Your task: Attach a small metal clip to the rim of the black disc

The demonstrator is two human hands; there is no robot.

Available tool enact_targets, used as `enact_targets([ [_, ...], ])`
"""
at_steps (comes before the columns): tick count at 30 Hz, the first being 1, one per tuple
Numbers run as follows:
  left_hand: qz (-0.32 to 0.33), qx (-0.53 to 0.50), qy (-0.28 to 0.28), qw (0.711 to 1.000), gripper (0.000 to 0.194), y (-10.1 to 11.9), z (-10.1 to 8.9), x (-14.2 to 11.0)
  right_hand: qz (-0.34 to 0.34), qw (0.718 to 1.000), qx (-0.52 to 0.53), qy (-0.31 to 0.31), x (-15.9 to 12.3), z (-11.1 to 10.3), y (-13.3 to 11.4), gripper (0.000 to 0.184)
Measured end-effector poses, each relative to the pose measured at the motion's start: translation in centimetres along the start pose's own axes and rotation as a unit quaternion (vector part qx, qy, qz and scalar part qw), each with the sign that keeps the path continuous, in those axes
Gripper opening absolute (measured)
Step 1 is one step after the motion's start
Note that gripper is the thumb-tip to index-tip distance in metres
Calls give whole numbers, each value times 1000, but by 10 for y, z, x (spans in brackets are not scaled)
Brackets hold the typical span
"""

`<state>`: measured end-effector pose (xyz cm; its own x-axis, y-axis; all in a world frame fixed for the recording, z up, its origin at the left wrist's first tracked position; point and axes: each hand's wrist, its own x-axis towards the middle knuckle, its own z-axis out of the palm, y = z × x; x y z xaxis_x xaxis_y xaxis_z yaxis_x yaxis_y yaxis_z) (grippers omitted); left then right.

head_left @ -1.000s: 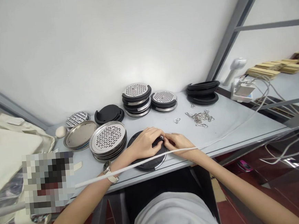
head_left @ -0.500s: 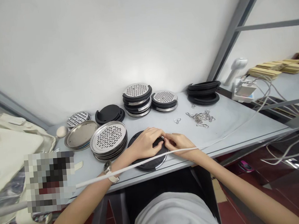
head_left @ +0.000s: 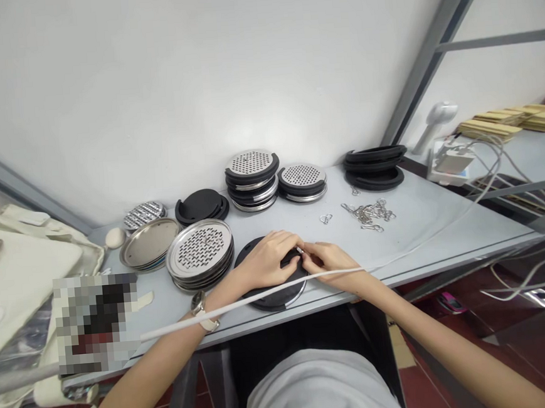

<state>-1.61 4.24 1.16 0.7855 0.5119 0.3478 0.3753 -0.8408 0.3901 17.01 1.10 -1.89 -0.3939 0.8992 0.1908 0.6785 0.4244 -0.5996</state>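
Note:
A round black lid with a metal rim lies at the near edge of the grey table. My left hand rests on top of it with fingers curled, pressing down on it. My right hand meets the left at the lid's right side, its fingers pinched on a small metal clip. A white cable runs across both wrists and over the lid.
Stacked perforated metal discs, plain metal plates, black-rimmed grater lids, black rings and several loose metal clips lie on the table. White bags sit at left. A charger and cables are at right.
Both hands stay at the lid's right side with only small finger motion; the view has shifted slightly.

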Motion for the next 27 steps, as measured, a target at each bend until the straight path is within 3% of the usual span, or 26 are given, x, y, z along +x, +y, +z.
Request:
enact_targets([
  [27, -3, 1, 1, 1000, 19, -1, 1, 0, 9, 998, -48, 28, 1, 2, -2, 17],
])
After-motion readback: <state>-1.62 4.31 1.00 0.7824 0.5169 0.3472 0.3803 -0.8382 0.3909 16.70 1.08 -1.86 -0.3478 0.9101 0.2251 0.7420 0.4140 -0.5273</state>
